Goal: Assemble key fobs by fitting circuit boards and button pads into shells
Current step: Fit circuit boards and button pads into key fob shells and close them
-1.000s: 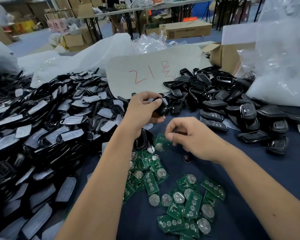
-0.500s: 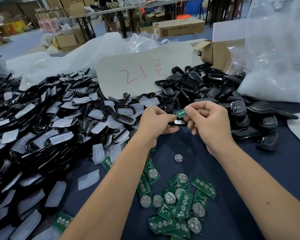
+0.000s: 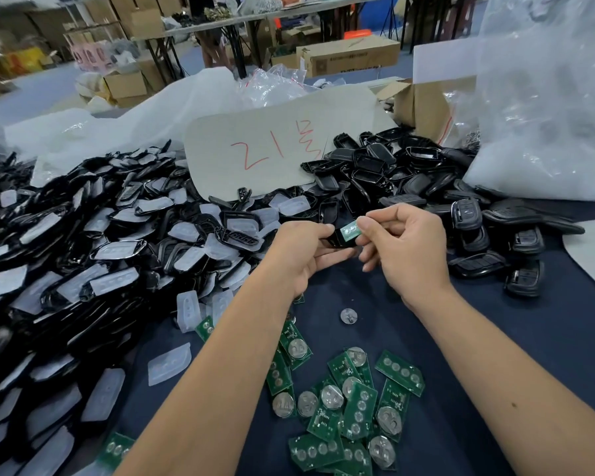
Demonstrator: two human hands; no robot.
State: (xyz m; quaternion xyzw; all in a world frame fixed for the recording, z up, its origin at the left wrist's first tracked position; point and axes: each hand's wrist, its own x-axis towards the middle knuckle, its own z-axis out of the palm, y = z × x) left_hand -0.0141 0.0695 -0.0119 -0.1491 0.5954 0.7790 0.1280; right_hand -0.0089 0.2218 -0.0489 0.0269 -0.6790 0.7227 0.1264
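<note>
My left hand [image 3: 301, 254] grips a black key fob shell [image 3: 337, 239] above the dark blue table. My right hand [image 3: 404, 250] pinches a small green circuit board [image 3: 350, 231] and holds it against the open side of that shell. Most of the shell is hidden by my fingers. More green circuit boards with coin cells [image 3: 351, 407] lie scattered on the cloth below my forearms. A big heap of black shells with translucent button pads [image 3: 100, 242] fills the left side.
A second pile of black fob shells [image 3: 426, 187] lies at the back right. A grey card with red writing [image 3: 275, 149] leans behind my hands. Plastic bags [image 3: 547, 115] and a cardboard box [image 3: 426, 104] stand at the right. A loose coin cell [image 3: 348, 316] lies near my right wrist.
My right hand picked a circuit board from the table, raised it, and brought it to the shell in my left hand. The board now sits lower against the shell.
</note>
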